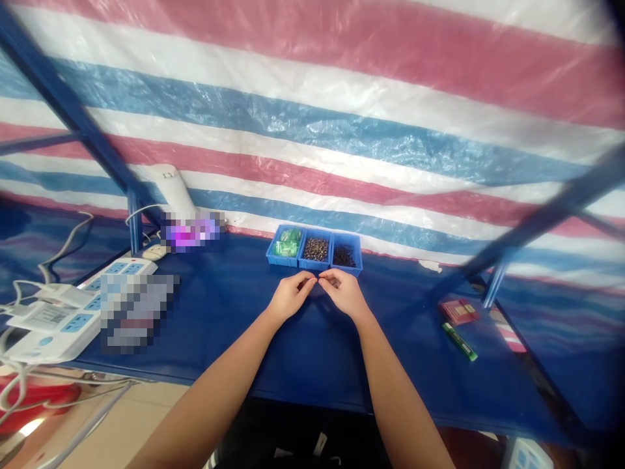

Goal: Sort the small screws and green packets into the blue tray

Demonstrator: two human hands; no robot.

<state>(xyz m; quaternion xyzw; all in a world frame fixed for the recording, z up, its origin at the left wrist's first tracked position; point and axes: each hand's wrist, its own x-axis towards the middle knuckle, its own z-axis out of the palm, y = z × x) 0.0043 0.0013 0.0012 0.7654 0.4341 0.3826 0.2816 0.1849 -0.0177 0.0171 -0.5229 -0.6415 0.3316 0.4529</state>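
Observation:
My left hand (pixel 291 296) and my right hand (pixel 344 292) meet fingertip to fingertip just above the blue tabletop (pixel 312 365). Each is closed in a pinch; anything between the fingers is too small to make out. Just beyond them stand three joined blue bins in a row. The left bin (pixel 283 262) holds green-and-clear packets (pixel 287 243). In the middle bin (pixel 312 265) lie many small brassy-grey metal pieces (pixel 316 249). Dark, thin pieces that look like screws (pixel 344 256) fill part of the right bin (pixel 360 260), nearest my right hand.
White power strips (pixel 81 319) with plugs and cables occupy the left side, beside a blurred-out item (pixel 139 312). Behind them stands a white cylinder (pixel 176 192). A red box (pixel 459 311) and a green narrow pack (pixel 459 342) lie right. Blue frame bars (pixel 532 225) slant at both sides.

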